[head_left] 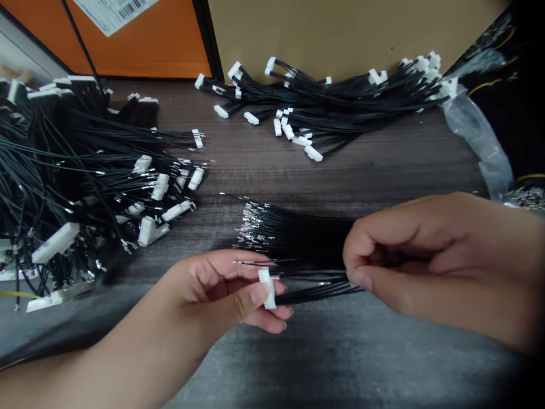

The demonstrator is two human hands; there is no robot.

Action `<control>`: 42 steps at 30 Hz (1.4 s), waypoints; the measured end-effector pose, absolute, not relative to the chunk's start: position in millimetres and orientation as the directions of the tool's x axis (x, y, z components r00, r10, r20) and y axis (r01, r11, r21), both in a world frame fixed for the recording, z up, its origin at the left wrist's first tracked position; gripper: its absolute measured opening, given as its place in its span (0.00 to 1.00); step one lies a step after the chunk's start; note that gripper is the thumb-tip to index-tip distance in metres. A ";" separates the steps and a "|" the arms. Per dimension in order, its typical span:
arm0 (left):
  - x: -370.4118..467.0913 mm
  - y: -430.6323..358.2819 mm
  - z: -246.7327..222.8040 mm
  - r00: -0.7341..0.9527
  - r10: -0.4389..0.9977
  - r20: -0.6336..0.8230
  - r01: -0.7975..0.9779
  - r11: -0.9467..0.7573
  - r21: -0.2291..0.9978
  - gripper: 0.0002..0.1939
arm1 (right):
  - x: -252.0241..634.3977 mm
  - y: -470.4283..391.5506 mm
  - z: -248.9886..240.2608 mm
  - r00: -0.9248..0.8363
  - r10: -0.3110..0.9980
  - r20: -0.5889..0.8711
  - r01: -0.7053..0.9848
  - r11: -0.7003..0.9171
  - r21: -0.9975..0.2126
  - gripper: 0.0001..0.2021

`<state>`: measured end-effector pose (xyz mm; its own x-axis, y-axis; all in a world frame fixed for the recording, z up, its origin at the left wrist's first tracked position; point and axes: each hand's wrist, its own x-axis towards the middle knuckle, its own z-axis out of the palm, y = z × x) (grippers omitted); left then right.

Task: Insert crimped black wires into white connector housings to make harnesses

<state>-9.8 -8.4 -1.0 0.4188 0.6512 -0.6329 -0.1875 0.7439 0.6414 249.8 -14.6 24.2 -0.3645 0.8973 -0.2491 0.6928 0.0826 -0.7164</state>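
My left hand (238,295) is closed on a white connector housing (268,288), pinched between thumb and fingers. Several black wires (315,292) run from the housing's right side toward my right hand (392,255). The fingers of that hand are pinched together around black wire, whose held part is mostly hidden by them. Just behind the housing lies a bundle of loose black wires (306,227), their silver crimped terminals (255,224) pointing left. One wire with a metal tip stretches above the left thumb.
A heap of black wire harnesses (55,142) with white connectors fills the left side. More harnesses (340,96) lie along the back, before a cardboard box (340,34) and an orange box (145,48). A clear plastic bag (483,136) sits at the right edge.
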 end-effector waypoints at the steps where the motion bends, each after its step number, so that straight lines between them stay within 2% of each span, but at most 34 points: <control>1: -9.8 -8.7 -1.6 0.422 0.652 -0.630 -0.188 0.743 0.642 0.14 | 249.1 -14.3 25.2 -0.347 0.891 -0.292 0.690 0.032 -0.723 0.12; 3: -11.3 -9.9 -3.3 0.431 0.655 -0.621 -0.187 0.738 0.648 0.13 | 248.0 -13.7 26.7 -0.308 0.880 -0.362 0.686 -0.059 -0.725 0.11; 5: -14.1 -11.4 -5.8 0.438 0.661 -0.609 -0.187 0.730 0.658 0.11 | 247.3 -12.8 26.7 -0.303 0.879 -0.367 0.682 -0.069 -0.728 0.11; 13: -19.0 -15.1 -16.7 0.454 0.679 -0.577 -0.207 0.710 0.673 0.09 | 235.8 -11.6 15.4 -0.360 0.903 -0.234 0.566 0.012 -0.824 0.09; 23: -19.0 -15.1 -20.0 0.469 0.683 -0.560 -0.225 0.705 0.672 0.09 | 213.3 -10.0 16.8 -0.417 0.905 -0.085 0.602 0.205 -0.772 0.10; 28: -20.0 -17.6 -19.8 0.455 0.696 -0.555 -0.224 0.693 0.685 0.08 | 210.8 -14.3 14.9 -0.442 0.896 0.033 0.602 0.324 -0.730 0.11; 35: -14.0 -11.4 -5.5 0.442 0.656 -0.612 -0.134 0.723 0.678 0.12 | 208.9 -15.0 11.3 -0.456 0.888 0.065 0.595 0.358 -0.720 0.10; 39: -17.1 -14.9 -13.7 0.464 0.691 -0.554 -0.201 0.692 0.694 0.09 | 211.1 -14.4 9.9 -0.476 0.877 0.061 0.614 0.381 -0.691 0.10; 42: -19.5 -18.0 -20.6 0.467 0.699 -0.542 -0.213 0.684 0.698 0.08 | 210.4 -11.9 11.1 -0.468 0.883 0.049 0.596 0.356 -0.720 0.11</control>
<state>-19.5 -18.0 -20.6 0.4668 0.6990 -0.5418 -0.2134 0.6836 0.6980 210.4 -11.9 11.1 -0.4677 0.8825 0.0489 0.5958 0.3557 -0.7201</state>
